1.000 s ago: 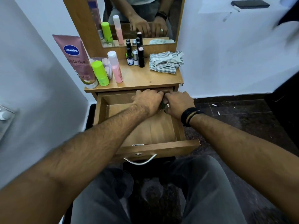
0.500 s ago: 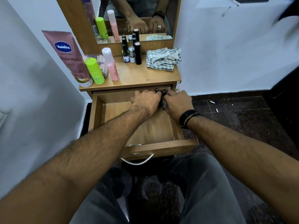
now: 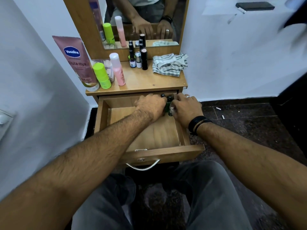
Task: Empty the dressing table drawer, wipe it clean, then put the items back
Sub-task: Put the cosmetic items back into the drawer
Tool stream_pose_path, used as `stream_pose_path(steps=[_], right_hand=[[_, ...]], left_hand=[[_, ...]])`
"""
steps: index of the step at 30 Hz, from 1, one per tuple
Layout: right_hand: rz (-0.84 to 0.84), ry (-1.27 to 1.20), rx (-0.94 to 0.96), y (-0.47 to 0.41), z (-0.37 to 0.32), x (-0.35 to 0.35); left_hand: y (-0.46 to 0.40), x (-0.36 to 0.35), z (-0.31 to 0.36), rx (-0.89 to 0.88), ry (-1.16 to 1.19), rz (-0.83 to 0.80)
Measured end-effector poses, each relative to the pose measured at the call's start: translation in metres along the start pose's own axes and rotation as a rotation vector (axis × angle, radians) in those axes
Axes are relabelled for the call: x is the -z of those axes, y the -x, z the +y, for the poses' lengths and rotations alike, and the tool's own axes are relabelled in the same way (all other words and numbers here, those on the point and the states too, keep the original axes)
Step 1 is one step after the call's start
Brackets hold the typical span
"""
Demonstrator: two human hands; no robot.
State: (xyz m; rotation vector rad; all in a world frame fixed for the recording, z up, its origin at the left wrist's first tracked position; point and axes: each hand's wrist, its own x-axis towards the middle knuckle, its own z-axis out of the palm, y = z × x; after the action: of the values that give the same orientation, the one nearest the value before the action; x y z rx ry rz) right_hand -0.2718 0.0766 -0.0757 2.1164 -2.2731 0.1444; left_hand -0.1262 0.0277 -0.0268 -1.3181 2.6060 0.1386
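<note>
We see dim, even indoor light, soft shadows beneath the hands (image 3: 169, 105), wide-angle bending and blur toward the edges.

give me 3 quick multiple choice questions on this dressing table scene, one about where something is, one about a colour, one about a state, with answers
1. Where does the checked cloth lie?
A. on the right of the table top
B. inside the drawer
C. on the floor

2. What colour is the cap of the short bottle beside the Vaseline tube?
A. red
B. lime green
C. black

3. What state is the drawer in?
A. shut
C. pulled open
B. taken off the table

Answers:
1. A: it sits crumpled on the top, right of the small dark bottles.
2. B: its cap is bright lime green.
3. C: it stands pulled out, both hands, left hand and right hand, at its back right corner.
</note>
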Motion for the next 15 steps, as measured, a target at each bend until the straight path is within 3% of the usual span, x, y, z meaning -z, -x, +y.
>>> stream_pose_path(steps=[9,15], right_hand=[[0.147,-0.332,-0.018,-0.051,-0.005,0.067],[0.221,-0.518,-0.036,-0.111,-0.027,0.088]], left_hand=[[-0.003,0.100,-0.032,0.004,-0.136,0.355],[-0.033,0.150,-0.070,0.217,-0.193,0.288]])
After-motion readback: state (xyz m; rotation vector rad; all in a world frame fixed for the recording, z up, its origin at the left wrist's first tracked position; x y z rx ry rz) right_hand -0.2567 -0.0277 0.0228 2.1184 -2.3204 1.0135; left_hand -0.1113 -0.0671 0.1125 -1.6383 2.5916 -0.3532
